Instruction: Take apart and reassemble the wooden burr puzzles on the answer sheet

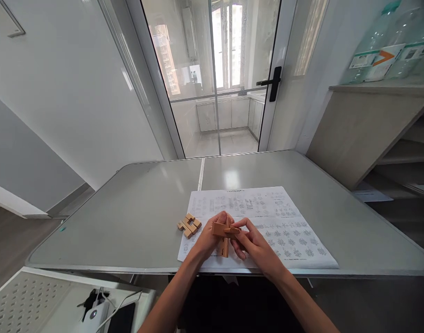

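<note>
Over the printed sheet, my left hand (pixel 209 237) is closed around crossed wooden puzzle pieces (pixel 220 229). One piece lies crosswise, and another (pixel 225 249) points down toward me with a small dark mark on it. My right hand (pixel 254 243) pinches the right end of the crosswise piece between thumb and fingers. How the pieces lock together is partly hidden by my fingers. Left of my hands, several loose notched wooden pieces (pixel 187 230) lie close together at the sheet's left edge.
The large paper sheet (pixel 295 217) carries rows of small diagrams on the grey table (pixel 145 208). At lower left, a white surface (pixel 34 296) holds keys, a white charger (pixel 95 317), a cable and a dark phone-like slab. Plastic bottles (pixel 406 55) stand on a right-hand shelf.
</note>
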### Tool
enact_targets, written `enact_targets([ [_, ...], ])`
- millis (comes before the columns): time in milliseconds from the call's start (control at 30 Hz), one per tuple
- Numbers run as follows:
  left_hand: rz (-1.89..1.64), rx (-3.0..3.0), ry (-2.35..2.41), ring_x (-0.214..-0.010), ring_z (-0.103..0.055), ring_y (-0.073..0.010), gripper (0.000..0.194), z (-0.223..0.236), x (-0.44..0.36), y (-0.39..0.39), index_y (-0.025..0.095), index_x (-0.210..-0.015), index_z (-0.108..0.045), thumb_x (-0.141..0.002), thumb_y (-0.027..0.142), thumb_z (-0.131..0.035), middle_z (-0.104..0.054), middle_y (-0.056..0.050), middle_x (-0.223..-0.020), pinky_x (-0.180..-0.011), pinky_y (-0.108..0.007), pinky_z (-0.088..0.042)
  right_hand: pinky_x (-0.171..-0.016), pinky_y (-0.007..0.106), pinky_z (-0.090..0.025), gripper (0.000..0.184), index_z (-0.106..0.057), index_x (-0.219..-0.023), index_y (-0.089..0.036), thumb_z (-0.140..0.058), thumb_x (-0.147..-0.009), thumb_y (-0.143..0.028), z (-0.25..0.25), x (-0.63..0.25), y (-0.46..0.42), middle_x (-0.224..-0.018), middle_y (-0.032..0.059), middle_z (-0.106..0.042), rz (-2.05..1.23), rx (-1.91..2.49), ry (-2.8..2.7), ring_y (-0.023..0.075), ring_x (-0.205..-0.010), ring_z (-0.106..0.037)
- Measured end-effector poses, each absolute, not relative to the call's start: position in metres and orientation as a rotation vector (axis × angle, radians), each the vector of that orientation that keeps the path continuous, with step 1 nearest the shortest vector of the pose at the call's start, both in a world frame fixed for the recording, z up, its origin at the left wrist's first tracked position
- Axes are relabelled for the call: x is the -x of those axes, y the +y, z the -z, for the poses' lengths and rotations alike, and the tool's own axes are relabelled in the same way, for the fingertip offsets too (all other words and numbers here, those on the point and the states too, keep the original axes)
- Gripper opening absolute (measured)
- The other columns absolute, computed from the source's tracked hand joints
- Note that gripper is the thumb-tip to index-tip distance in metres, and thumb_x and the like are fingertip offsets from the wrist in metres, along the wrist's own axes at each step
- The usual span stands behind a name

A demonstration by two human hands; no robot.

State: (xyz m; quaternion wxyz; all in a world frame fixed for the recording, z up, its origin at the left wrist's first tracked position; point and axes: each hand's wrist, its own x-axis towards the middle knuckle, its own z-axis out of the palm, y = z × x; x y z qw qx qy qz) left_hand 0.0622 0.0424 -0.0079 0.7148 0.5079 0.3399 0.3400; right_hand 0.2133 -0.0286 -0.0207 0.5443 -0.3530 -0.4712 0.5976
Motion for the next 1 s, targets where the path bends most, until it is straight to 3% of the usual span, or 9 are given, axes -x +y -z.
enact_targets([
  [300,-0.649,-0.993,0.515,-0.063,-0.063,-0.0164,0.048,0.003,-0.058,0.047,0.018,-0.091,-0.064,-0.090,0.066,-0.066,-0.058,-0.003,-0.083,-0.059,-0.029,-0.052,-0.057,0.026,-0.039,0.039,-0.046,-0.103,-0.026,-0.060,-0.098,-0.062,0.025,-0.204,-0.027,-0.063,-0.0093,-0.053,-1.455,0.825,-1.055,0.0101,-0.050,-0.045],
  [400,-0.646,-0.962,0.500,-0.064,-0.060,-0.0152,0.050,0.002,-0.057,0.048,0.017,-0.086,-0.064,-0.086,0.067,-0.070,-0.057,-0.003,-0.085,-0.060,-0.029,-0.051,-0.051,0.024,-0.033,0.041,-0.045,-0.099,-0.026,-0.063,-0.096,-0.063,0.023,-0.203,-0.029,-0.062,-0.0101,-0.050,-1.508,0.809,-1.061,0.0081,-0.047,-0.039],
  [533,-0.744,-0.953,0.506,-0.077,-0.056,-0.0150,0.050,0.002,-0.057,0.049,0.015,-0.076,-0.064,-0.084,0.063,-0.076,-0.058,-0.004,-0.088,-0.074,-0.027,-0.049,-0.049,0.023,-0.030,0.043,-0.044,-0.096,-0.027,-0.065,-0.094,-0.064,0.019,-0.202,-0.032,-0.064,-0.0102,-0.048,-1.567,0.782,-1.054,0.0073,-0.047,-0.036],
  [767,-0.728,-0.862,0.553,-0.076,-0.060,-0.0171,0.047,0.007,-0.059,0.051,0.017,-0.078,-0.067,-0.088,0.063,-0.071,-0.062,-0.005,-0.086,-0.073,-0.029,-0.049,-0.058,0.027,-0.037,0.040,-0.050,-0.096,-0.024,-0.064,-0.096,-0.062,0.002,-0.207,-0.039,-0.067,-0.0057,-0.060,-1.536,0.866,-1.018,0.0094,-0.049,-0.045],
  [1000,-0.985,-0.658,0.695,-0.094,-0.064,-0.0187,0.034,0.016,-0.059,0.061,0.017,-0.084,-0.071,-0.085,0.051,-0.079,-0.070,-0.006,-0.096,-0.085,-0.028,-0.049,-0.050,0.027,-0.039,0.039,-0.059,-0.090,-0.022,-0.075,-0.086,-0.057,0.007,-0.256,-0.026,-0.070,-0.0019,-0.063,-1.271,1.047,-0.732,0.0110,-0.049,-0.047],
])
